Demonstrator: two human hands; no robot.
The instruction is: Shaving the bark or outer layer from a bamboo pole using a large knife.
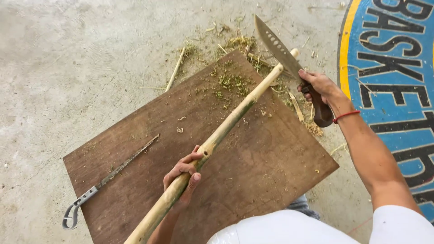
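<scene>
The bamboo pole [212, 144] slants across the brown board [271, 167] from 7 o'clock to 1 o'clock. The left hand [183, 174] is wrapped closed around its lower half. At 2 o'clock, the right hand [316, 86] grips the dark handle of a knife [280, 49], its holed steel blade laid against the pole's pale tip. A thin toothed saw [113, 174] lies at 9 o'clock. Green shavings [233, 81] litter the board.

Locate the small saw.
In the head view, the saw lies on the wooden board's left part, left of the left hand gripping the bamboo pole.
</scene>
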